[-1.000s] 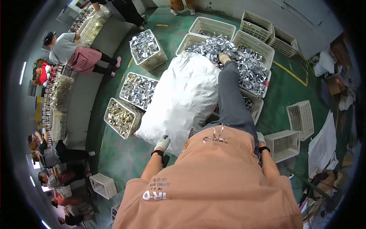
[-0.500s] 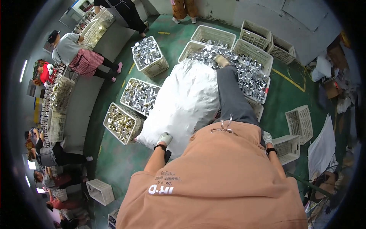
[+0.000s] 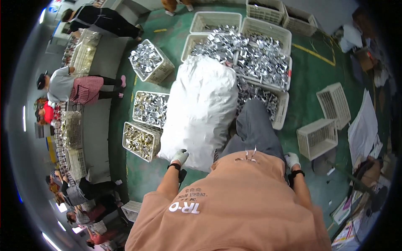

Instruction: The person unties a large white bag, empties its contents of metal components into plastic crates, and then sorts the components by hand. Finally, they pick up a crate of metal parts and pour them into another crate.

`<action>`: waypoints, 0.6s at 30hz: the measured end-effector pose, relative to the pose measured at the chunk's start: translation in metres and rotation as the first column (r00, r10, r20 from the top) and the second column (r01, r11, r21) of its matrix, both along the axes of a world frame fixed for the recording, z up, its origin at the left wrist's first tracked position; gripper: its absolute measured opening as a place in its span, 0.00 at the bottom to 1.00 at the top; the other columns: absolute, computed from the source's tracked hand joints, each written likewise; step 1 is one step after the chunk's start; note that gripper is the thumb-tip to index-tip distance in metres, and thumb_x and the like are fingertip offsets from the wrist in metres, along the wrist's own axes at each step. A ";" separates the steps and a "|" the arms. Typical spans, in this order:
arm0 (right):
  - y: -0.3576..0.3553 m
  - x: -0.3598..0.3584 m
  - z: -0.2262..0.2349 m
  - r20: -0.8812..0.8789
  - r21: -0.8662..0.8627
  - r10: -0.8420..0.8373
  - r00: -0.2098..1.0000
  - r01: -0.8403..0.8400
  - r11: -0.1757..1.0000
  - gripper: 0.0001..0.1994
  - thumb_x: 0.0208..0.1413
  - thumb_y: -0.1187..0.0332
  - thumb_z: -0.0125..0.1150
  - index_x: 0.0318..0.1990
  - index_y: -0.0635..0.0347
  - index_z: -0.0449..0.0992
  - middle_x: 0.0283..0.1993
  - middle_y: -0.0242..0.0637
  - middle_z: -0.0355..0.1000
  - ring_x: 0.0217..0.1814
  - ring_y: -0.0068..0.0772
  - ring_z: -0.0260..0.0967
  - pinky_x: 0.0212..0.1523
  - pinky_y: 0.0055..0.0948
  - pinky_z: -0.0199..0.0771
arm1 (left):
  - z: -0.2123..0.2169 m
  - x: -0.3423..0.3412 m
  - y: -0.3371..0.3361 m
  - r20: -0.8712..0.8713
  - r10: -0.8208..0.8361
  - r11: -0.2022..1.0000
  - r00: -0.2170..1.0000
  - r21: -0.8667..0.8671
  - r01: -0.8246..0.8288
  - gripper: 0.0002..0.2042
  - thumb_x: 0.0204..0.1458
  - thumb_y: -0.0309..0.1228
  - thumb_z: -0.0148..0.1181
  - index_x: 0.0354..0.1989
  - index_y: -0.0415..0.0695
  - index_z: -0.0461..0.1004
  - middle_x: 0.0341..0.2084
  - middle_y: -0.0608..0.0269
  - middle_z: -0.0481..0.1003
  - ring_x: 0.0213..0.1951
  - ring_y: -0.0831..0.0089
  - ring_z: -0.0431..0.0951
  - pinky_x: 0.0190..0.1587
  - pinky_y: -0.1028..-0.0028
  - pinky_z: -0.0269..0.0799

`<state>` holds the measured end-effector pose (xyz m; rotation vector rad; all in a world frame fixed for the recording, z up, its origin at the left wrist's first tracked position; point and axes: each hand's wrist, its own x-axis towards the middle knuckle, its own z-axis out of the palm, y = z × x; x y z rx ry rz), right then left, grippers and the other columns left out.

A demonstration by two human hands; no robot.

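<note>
A big white sack [image 3: 199,108], bulging and wrinkled, lies in front of me among crates of metal parts. My left hand [image 3: 180,156], in a pale work glove, hangs at the sack's near left corner. Its fingers look loosely apart with nothing in them; whether it touches the sack I cannot tell. Beside my right hip is my right hand [image 3: 292,160], also gloved, with fingers loosely extended and no object visible in it. Shiny silver parts [image 3: 261,58] are heaped in the crates beyond the sack. My leg [image 3: 256,119] covers part of a near crate.
Left of the sack stand a crate of gold-coloured parts [image 3: 140,142] and crates of silver parts [image 3: 150,108]. Two tipped crates [image 3: 317,138] lie at the right on the green floor [image 3: 307,83]. Several people work along a bench [image 3: 98,58] at the far left.
My leg, stretched toward the silver heap before, is drawn back, uncovering more of the crates. My right hand has come further out from my hip. The whole view has shifted.
</note>
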<state>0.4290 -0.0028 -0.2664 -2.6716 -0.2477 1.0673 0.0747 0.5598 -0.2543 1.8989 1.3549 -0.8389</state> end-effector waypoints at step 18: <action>-0.005 0.071 0.009 -0.201 0.217 -0.082 0.976 0.126 0.968 0.13 0.60 0.68 0.50 0.45 0.62 0.79 0.36 0.43 0.78 0.37 0.38 0.76 0.41 0.36 0.75 | 0.022 0.119 -0.128 0.256 -0.206 0.946 0.944 -0.195 0.260 0.22 0.56 0.41 0.52 0.55 0.43 0.74 0.51 0.48 0.75 0.55 0.53 0.74 0.57 0.63 0.67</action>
